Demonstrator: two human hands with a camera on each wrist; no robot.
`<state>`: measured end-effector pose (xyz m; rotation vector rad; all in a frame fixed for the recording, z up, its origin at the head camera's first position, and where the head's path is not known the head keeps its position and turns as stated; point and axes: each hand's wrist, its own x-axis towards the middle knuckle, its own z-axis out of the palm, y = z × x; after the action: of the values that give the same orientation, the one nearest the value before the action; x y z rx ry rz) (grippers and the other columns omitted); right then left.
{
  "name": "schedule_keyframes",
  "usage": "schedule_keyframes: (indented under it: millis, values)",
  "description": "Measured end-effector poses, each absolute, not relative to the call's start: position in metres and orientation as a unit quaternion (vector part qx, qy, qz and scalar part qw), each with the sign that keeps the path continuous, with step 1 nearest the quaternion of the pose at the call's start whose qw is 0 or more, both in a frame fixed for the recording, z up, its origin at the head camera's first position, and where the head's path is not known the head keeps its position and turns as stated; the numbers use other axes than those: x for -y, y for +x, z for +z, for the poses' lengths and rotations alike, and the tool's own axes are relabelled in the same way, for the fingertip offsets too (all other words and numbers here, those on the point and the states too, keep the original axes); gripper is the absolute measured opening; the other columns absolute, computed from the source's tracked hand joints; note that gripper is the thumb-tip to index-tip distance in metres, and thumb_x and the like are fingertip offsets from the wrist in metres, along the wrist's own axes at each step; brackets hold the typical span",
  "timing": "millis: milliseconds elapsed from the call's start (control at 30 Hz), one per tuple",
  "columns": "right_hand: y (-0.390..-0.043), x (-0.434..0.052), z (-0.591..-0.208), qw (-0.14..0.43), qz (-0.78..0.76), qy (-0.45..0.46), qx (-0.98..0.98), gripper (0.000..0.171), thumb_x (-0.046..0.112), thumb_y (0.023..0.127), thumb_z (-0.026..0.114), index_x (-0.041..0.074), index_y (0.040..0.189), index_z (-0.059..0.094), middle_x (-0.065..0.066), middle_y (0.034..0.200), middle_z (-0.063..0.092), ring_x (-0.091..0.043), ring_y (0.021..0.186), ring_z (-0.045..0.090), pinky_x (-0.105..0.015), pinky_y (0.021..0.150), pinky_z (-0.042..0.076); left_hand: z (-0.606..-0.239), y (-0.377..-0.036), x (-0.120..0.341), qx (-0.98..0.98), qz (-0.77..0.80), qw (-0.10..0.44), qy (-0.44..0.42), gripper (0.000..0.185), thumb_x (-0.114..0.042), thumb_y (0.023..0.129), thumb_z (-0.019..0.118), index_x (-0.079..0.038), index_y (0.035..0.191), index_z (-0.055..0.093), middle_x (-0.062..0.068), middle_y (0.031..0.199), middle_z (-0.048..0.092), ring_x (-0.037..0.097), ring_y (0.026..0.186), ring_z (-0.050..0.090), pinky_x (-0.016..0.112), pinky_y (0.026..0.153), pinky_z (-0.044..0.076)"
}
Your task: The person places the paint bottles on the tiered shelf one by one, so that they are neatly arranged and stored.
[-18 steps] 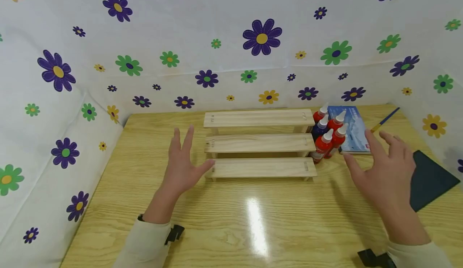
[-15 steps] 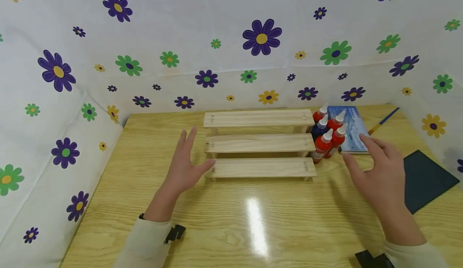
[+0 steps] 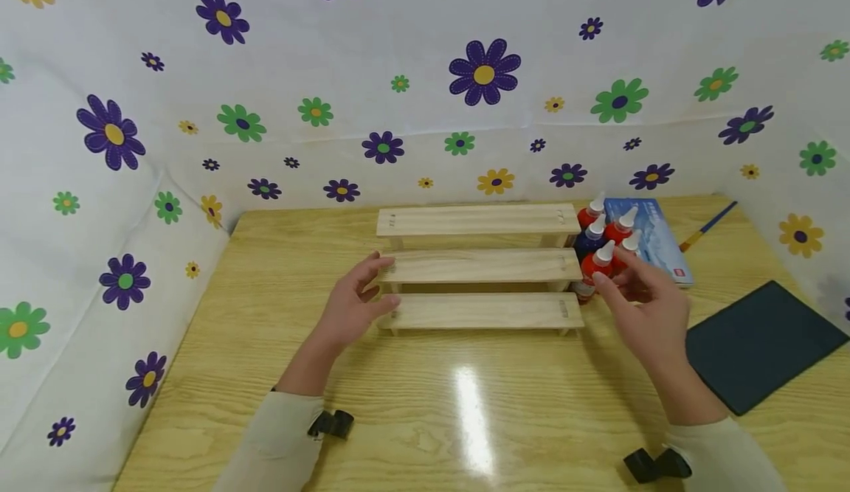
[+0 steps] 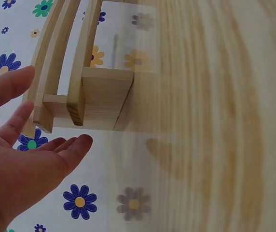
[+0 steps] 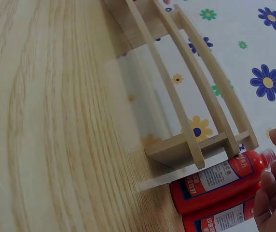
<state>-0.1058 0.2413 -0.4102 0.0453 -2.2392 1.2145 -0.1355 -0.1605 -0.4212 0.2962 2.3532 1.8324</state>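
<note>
A three-step wooden rack [image 3: 478, 267] stands in the middle of the table. My left hand [image 3: 375, 282] hovers at its left end with fingers loosely curved and holds nothing; the left wrist view shows the hand [image 4: 27, 145] a little apart from the rack's side panel [image 4: 99, 99]. Several red paint bottles [image 3: 598, 256] and a dark blue one, all white-capped, stand against the rack's right end. My right hand [image 3: 624, 285] is right beside the front red bottle, fingers relaxed; in the right wrist view the fingers [image 5: 273, 193] are close to the bottles [image 5: 215, 181] without gripping them.
A blue book [image 3: 657, 241] lies behind the bottles, with a paintbrush [image 3: 707, 226] further right. A dark flat pad [image 3: 764, 344] lies at the table's right edge. Flowered cloth walls close in the table [image 3: 465, 418] on three sides.
Both hands have come inward and down towards the rack. The right hand moved left from over the dark pad to the bottles; the left hand's fingers have curved by the rack's left end.
</note>
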Motion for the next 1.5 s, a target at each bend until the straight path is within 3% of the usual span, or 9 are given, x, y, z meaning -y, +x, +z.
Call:
schedule_keyframes:
  millis: [200,433,767,900,1133,1367,1500]
  values:
    - [-0.112,-0.242,-0.415,0.295,0.445,0.021,0.845,0.045,0.007,0.078,0.077,0.012,0.122,0.066,-0.003,0.073,0.054,-0.007,0.057,0.047,-0.011,0.052,0.038,-0.429,-0.14,0.158,-0.772,0.619,0.095,0.105,0.049,-0.007,0.087,0.068,-0.02,0.131,0.054,-0.005,0.146,0.033,0.013,0.134,0.029,0.038,0.104,0.03]
    - [-0.111,-0.243,-0.416,0.294,0.454,0.02,0.841,0.04,0.004,0.075,0.078,0.005,0.113,0.068,-0.006,0.073,0.055,-0.006,0.057,0.049,-0.011,0.053,0.039,-0.423,-0.14,0.154,-0.753,0.64,0.113,0.106,0.049,0.001,0.086,0.066,-0.011,0.131,0.052,0.003,0.137,0.043,0.02,0.129,0.035,0.042,0.104,0.028]
    - [-0.108,-0.242,-0.414,0.297,0.431,-0.006,0.852,0.03,0.012,0.073,0.082,0.0,0.096,0.065,-0.006,0.088,0.06,-0.013,0.08,0.052,-0.013,0.061,0.041,-0.407,-0.133,0.15,-0.74,0.653,0.111,0.115,0.05,0.01,0.085,0.062,0.001,0.131,0.046,0.014,0.136,0.041,0.033,0.124,0.038,0.05,0.101,0.03]
    - [-0.107,-0.241,-0.413,0.286,0.435,-0.02,0.854,0.029,0.014,0.076,0.08,0.0,0.097,0.064,-0.004,0.091,0.061,-0.01,0.083,0.055,-0.013,0.065,0.044,-0.413,-0.135,0.151,-0.741,0.653,0.11,0.114,0.051,0.01,0.084,0.063,-0.001,0.132,0.047,0.011,0.137,0.041,0.033,0.124,0.038,0.049,0.101,0.03]
    - [-0.104,-0.246,-0.415,0.258,0.425,-0.038,0.867,0.032,0.015,0.085,0.071,0.0,0.111,0.062,-0.009,0.104,0.062,-0.001,0.086,0.054,-0.011,0.07,0.042,-0.436,-0.143,0.155,-0.747,0.648,0.109,0.105,0.053,0.006,0.085,0.065,-0.013,0.132,0.049,0.005,0.137,0.042,0.031,0.125,0.04,0.045,0.103,0.03]
    - [-0.101,-0.253,-0.412,0.236,0.419,0.039,0.876,0.028,0.007,0.089,0.064,-0.004,0.114,0.057,-0.014,0.106,0.061,0.005,0.09,0.05,-0.007,0.075,0.04,-0.441,-0.143,0.155,-0.75,0.645,0.098,0.111,0.052,0.007,0.086,0.063,-0.018,0.13,0.051,0.001,0.136,0.043,0.034,0.122,0.041,0.046,0.102,0.031]
    - [-0.101,-0.256,-0.414,0.226,0.426,0.065,0.874,0.03,0.006,0.091,0.061,-0.004,0.118,0.056,-0.014,0.109,0.06,0.001,0.096,0.051,-0.006,0.078,0.039,-0.44,-0.143,0.156,-0.755,0.641,0.098,0.099,0.051,0.007,0.087,0.062,-0.022,0.128,0.053,-0.002,0.136,0.043,0.03,0.122,0.043,0.047,0.103,0.029]
